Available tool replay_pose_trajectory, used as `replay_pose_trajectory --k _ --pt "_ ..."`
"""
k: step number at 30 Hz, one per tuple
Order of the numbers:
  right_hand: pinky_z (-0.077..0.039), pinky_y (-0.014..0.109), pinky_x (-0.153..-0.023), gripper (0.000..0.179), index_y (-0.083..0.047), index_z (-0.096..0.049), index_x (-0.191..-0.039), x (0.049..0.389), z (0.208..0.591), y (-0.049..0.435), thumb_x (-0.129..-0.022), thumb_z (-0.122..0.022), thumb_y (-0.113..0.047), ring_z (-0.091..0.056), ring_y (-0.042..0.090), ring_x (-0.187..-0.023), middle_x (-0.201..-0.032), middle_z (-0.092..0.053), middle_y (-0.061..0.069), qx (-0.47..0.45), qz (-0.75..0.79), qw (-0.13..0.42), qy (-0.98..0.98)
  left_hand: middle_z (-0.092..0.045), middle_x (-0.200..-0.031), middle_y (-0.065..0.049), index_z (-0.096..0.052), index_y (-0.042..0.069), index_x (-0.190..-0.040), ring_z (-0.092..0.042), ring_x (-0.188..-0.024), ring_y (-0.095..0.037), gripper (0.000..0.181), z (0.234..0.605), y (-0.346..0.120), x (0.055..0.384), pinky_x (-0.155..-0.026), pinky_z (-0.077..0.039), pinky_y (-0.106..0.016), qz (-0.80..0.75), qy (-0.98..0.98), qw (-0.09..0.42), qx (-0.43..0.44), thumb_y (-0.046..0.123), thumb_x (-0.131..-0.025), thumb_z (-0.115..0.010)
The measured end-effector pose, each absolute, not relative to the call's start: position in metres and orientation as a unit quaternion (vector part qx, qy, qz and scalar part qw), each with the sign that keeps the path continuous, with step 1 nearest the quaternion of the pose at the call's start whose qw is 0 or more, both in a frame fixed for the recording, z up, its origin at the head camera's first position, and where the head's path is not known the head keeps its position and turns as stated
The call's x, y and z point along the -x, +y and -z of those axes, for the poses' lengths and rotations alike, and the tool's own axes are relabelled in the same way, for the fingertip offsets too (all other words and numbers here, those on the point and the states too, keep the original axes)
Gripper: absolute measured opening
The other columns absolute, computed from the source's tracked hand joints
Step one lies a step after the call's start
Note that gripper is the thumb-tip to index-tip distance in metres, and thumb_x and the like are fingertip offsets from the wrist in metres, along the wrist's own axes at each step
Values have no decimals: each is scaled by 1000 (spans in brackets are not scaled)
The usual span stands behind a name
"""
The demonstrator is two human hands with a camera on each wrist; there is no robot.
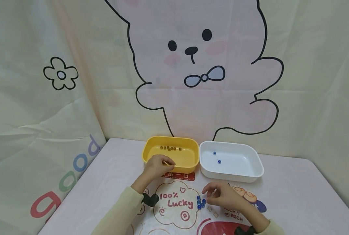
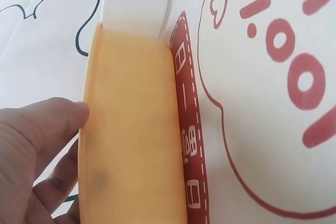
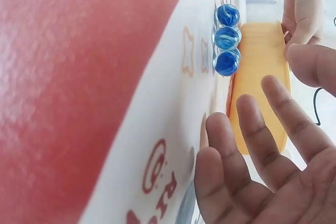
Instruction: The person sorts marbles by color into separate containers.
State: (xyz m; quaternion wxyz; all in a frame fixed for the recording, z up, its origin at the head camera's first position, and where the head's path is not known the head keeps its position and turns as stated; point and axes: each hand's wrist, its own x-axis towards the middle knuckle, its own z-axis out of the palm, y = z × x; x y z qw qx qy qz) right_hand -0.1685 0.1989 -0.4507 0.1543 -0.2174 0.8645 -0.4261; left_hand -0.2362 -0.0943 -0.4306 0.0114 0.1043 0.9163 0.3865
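My left hand is over the front rim of a yellow tray, fingers loosely bent. Its thumb appears at the rim in the left wrist view, while the tray wall hides some fingertips; I see nothing held. Several amber-brown marbles lie inside this tray. Over the table, my right hand hovers beside several blue marbles grouped on the printed cloth. Its fingers are spread and apart from the marbles, with nothing in them.
Touching the yellow tray's right side is a white tray with two blue marbles inside. A printed cloth covers the table. Behind stands a pale curtain with a bear drawing.
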Motion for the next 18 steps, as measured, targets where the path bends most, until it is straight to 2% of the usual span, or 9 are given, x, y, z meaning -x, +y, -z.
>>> replay_pose_trajectory --k 18 --pt "-45 22 -58 20 -15 -71 -99 170 453 194 -79 -74 -20 -53 11 -68 -81 -61 -1 208 407 178 872 -68 -86 9 -76 24 -89 -56 -75 -13 5 425 -88 234 -64 -49 -25 -381 920 23 -92 24 -85 -72"
